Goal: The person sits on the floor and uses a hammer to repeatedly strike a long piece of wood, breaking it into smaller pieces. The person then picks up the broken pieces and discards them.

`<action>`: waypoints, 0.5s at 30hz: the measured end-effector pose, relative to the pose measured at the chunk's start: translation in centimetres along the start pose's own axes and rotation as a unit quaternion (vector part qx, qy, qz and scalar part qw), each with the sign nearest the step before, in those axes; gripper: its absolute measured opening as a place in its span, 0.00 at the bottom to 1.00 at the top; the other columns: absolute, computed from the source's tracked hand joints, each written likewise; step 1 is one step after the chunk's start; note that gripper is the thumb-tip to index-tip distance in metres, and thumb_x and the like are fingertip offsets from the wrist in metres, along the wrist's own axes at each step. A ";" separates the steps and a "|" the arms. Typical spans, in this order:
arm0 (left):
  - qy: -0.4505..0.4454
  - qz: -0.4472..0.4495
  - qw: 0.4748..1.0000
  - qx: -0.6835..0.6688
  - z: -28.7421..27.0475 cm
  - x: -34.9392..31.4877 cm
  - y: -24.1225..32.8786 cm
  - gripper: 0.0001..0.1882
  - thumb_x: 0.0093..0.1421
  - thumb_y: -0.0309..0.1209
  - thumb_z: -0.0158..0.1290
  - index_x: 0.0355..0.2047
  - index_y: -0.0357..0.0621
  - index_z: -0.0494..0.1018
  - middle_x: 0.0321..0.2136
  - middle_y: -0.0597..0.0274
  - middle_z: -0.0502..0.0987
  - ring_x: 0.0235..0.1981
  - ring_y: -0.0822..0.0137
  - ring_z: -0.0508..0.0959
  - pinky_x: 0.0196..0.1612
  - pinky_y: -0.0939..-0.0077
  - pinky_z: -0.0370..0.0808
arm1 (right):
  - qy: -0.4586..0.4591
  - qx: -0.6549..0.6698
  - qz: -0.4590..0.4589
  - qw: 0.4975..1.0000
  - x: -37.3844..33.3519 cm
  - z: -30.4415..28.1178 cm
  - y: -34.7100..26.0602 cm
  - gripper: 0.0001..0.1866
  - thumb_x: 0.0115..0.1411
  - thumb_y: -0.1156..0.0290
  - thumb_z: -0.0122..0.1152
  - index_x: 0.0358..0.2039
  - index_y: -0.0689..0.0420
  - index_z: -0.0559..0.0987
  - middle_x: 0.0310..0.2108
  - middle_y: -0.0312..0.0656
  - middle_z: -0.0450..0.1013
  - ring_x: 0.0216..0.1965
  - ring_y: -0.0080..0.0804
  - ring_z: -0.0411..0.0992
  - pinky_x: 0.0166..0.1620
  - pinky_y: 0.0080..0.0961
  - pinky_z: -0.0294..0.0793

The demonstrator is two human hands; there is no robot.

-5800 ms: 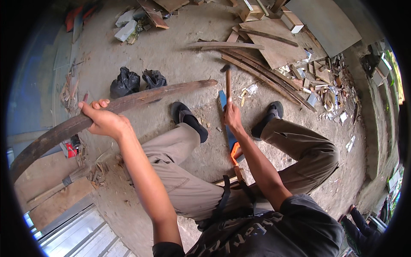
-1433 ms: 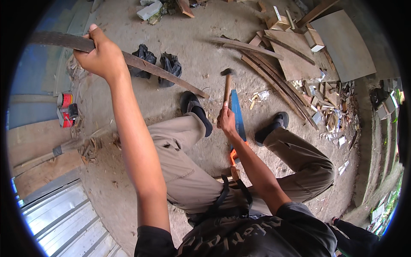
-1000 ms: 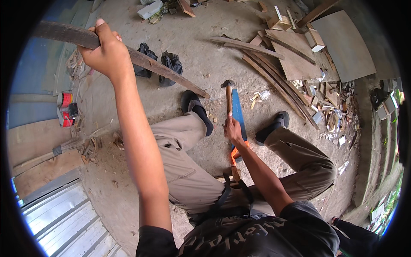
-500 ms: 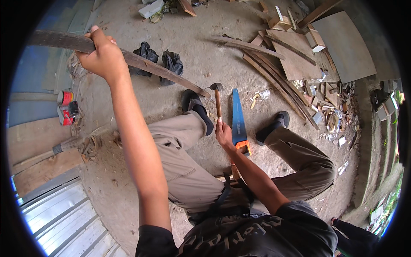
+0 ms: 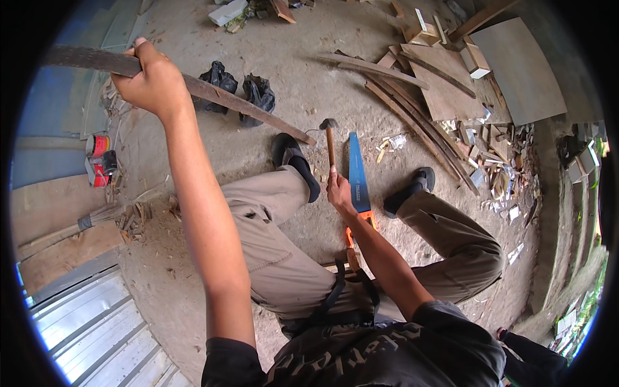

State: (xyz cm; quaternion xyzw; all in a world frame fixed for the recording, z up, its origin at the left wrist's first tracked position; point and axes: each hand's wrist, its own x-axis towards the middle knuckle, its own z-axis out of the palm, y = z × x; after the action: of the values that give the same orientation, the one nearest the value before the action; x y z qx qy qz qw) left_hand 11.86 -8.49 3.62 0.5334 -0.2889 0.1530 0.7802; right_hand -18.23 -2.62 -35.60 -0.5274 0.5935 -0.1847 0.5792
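A long, dark wooden strip (image 5: pixel 225 98) slants from the upper left down toward my left foot. My left hand (image 5: pixel 153 80) is wrapped round it near its upper part. In my right hand (image 5: pixel 340 191) is a hammer (image 5: pixel 331 145), gripped by its wooden handle, with the dark head pointing away from me. The hammer head is a little to the right of the strip's lower end, apart from it. Just right of my right hand, a handsaw (image 5: pixel 357 171) with a blue blade and orange handle lies on the floor, its handle partly behind my forearm.
Two black plastic bags (image 5: pixel 258 97) lie beyond the strip. Long wooden strips (image 5: pixel 412 116) and flat boards (image 5: pixel 529 71) are piled at the right, with wood scraps (image 5: pixel 503 161) beside them. Red cans (image 5: pixel 98 147) stand at the left. Another person's dark-clothed leg (image 5: pixel 532 358) shows at lower right.
My right hand and the hammer have shifted slightly; the hammer head is a little further right and higher. My left hand and the wooden strip have hardly moved.
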 end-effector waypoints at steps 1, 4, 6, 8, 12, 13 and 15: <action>-0.001 -0.001 1.000 -0.002 -0.2 -0.1 0.0 0.09 0.61 0.24 0.53 0.28 0.40 0.64 0.16 0.64 0.68 0.14 0.76 0.67 0.17 0.79 0.64 | -0.004 0.017 0.015 1.000 0.0 0.2 -0.1 0.36 0.71 0.41 0.36 0.23 0.61 0.73 0.15 0.40 0.68 0.20 0.29 0.69 0.28 0.32 0.68; 0.001 -0.009 1.000 -0.010 0.1 -0.3 0.0 0.09 0.61 0.24 0.53 0.28 0.40 0.64 0.16 0.64 0.68 0.14 0.76 0.67 0.18 0.79 0.64 | 0.015 0.076 -0.017 0.997 0.4 0.3 0.8 0.37 0.71 0.40 0.36 0.21 0.60 0.73 0.15 0.38 0.68 0.19 0.29 0.69 0.27 0.31 0.68; 0.010 -0.009 1.000 -0.010 0.1 -0.1 0.3 0.09 0.61 0.24 0.53 0.28 0.40 0.63 0.16 0.65 0.68 0.14 0.76 0.66 0.18 0.79 0.64 | 0.008 0.043 -0.029 0.999 0.1 0.2 0.6 0.36 0.71 0.40 0.37 0.21 0.61 0.72 0.14 0.38 0.67 0.20 0.28 0.69 0.26 0.32 0.67; 0.005 -0.011 1.000 -0.011 -0.1 -0.1 0.3 0.09 0.61 0.24 0.53 0.28 0.40 0.63 0.16 0.65 0.67 0.14 0.76 0.66 0.18 0.80 0.64 | -0.005 -0.007 -0.032 0.999 0.2 -0.3 0.3 0.32 0.72 0.42 0.38 0.21 0.55 0.68 0.14 0.32 0.63 0.16 0.20 0.63 0.21 0.24 0.62; 0.003 -0.017 1.000 -0.026 0.0 -0.5 0.6 0.09 0.61 0.24 0.53 0.28 0.39 0.63 0.16 0.65 0.67 0.14 0.76 0.66 0.18 0.80 0.63 | -0.014 0.029 -0.013 0.999 0.5 -0.5 0.3 0.36 0.71 0.41 0.37 0.23 0.63 0.73 0.15 0.40 0.67 0.19 0.29 0.69 0.26 0.33 0.68; 0.006 -0.020 0.999 -0.028 0.2 -0.6 0.7 0.09 0.61 0.24 0.53 0.28 0.39 0.63 0.16 0.65 0.67 0.14 0.76 0.66 0.18 0.79 0.63 | -0.014 0.039 -0.012 0.999 0.8 -0.5 0.3 0.36 0.71 0.41 0.37 0.23 0.63 0.73 0.15 0.40 0.67 0.19 0.29 0.69 0.26 0.33 0.68; 0.011 -0.019 0.999 -0.028 0.1 -0.6 0.8 0.09 0.61 0.24 0.53 0.28 0.39 0.63 0.16 0.65 0.67 0.14 0.76 0.66 0.18 0.79 0.64 | -0.042 0.011 0.034 0.998 1.9 -1.1 -1.0 0.36 0.71 0.40 0.37 0.23 0.62 0.73 0.15 0.39 0.67 0.19 0.27 0.68 0.24 0.32 0.67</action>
State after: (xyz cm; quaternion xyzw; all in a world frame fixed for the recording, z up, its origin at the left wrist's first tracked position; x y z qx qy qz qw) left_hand 10.93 -8.22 3.92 0.5153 -0.2745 0.1356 0.8005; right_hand -18.31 -4.99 -35.38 -0.5078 0.5843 -0.1494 0.6151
